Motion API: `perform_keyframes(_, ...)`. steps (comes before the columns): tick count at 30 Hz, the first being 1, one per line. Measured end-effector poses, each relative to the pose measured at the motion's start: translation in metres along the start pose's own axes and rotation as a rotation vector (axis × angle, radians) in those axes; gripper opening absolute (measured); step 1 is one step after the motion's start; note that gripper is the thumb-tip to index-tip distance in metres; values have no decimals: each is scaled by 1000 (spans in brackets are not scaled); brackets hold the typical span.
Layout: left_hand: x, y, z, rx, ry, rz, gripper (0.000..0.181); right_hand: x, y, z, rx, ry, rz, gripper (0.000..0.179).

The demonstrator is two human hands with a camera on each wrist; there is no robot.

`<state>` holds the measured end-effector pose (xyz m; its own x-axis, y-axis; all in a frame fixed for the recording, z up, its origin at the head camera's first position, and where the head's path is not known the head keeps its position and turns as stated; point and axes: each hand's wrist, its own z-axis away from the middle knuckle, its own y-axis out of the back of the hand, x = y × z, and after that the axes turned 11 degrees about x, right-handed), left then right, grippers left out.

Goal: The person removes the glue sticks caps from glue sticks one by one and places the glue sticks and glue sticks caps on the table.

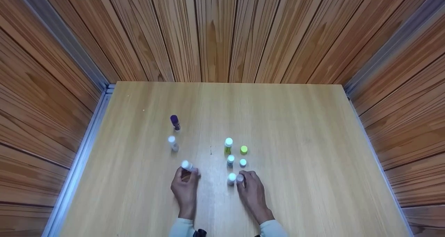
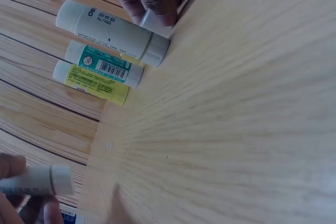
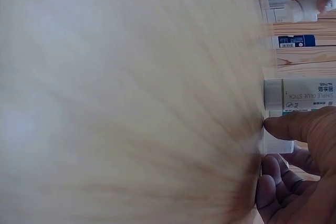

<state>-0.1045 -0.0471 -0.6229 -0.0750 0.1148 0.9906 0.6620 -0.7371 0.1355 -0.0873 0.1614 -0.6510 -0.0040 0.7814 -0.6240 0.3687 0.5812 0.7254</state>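
Note:
My left hand grips a white glue stick by its body, tilted above the table. In the right wrist view, my right hand pinches a white ribbed cap standing on the table. Right beside that cap stands a large white glue stick. Behind it, in a row, are a teal-labelled glue stick and a yellow-labelled one. A small pale teal cap and a lime green cap sit to the right of these two.
On the left side of the table stand a white glue stick and, farther back, one with a dark purple top. Wood-panelled walls enclose the back and sides, with a metal rail along the left edge.

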Motion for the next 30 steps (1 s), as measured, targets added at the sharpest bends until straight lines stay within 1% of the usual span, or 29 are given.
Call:
perform_keyframes(2,0,1,1,-27,-4,11,28,0,0,0,-5,1,11,24)
perform_keyframes(4,2,1,2,-51,11,19,29,1,1,0,-9,4,13,25)
perform_keyframes(5,7,2,3,-60,19,20,29,0,2,0,-13,1,8,25)
perform_keyframes(9,12,2,4,-101,33,64,32,0,4,0,-30,-13,-5,27)
perform_keyframes(11,23,4,6,-124,12,79,33,-1,5,0,-41,-21,-14,28)
perform_keyframes(12,23,5,6,-135,3,85,33,-1,6,0,-45,-23,-17,29)
perform_keyframes(16,46,8,8,-170,-38,91,32,-1,10,1,-45,-37,-41,34)
perform_keyframes(22,54,9,7,-231,-83,129,32,-3,14,1,-28,-52,-45,35)
perform_keyframes(25,56,8,9,-260,-123,123,31,-7,17,0,-19,-73,-52,34)
perform_keyframes(30,60,5,12,-273,-177,109,31,-16,24,-3,9,-98,-84,32)
